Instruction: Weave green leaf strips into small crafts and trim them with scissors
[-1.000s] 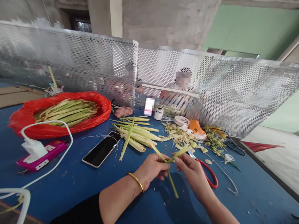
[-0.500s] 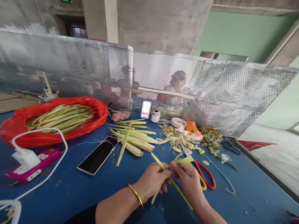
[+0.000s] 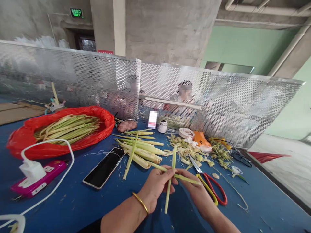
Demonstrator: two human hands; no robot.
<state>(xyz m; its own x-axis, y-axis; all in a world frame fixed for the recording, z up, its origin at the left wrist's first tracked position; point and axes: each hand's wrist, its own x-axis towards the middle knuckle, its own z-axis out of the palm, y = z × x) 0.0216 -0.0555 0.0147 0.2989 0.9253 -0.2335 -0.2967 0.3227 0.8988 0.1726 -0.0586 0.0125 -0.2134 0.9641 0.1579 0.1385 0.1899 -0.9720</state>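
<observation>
Two narrow pale-green plant leaf strips [image 3: 174, 158] cross each other between my hands, above the blue table. My left hand [image 3: 156, 186] is closed, its thumb pressing on the crossing; a gold bangle circles that wrist. My right hand [image 3: 190, 186] meets it from the right, its fingers closing behind the strips and partly hidden by them. One strip stands nearly upright in the view, while the other slants over the right fingers. Scissors [image 3: 211, 187] with red and yellow handles lie just beyond my right hand. Past my left hand rests a pile of pale husk-like leaves [image 3: 143, 147].
A red plastic bag [image 3: 17, 142] of long leaves stands left, behind a magenta power strip [image 3: 40, 181] with a white charger. A black phone [image 3: 104, 168] lies nearby. Leaf scraps [image 3: 184, 149] and a tape roll [image 3: 186, 133] sit before a perforated metal screen [image 3: 165, 81]; people are behind it.
The strips have turned in my hands: one now stands almost upright and the other slants across my right fingers. My right thumb no longer shows on top. The camera view has tilted up slightly.
</observation>
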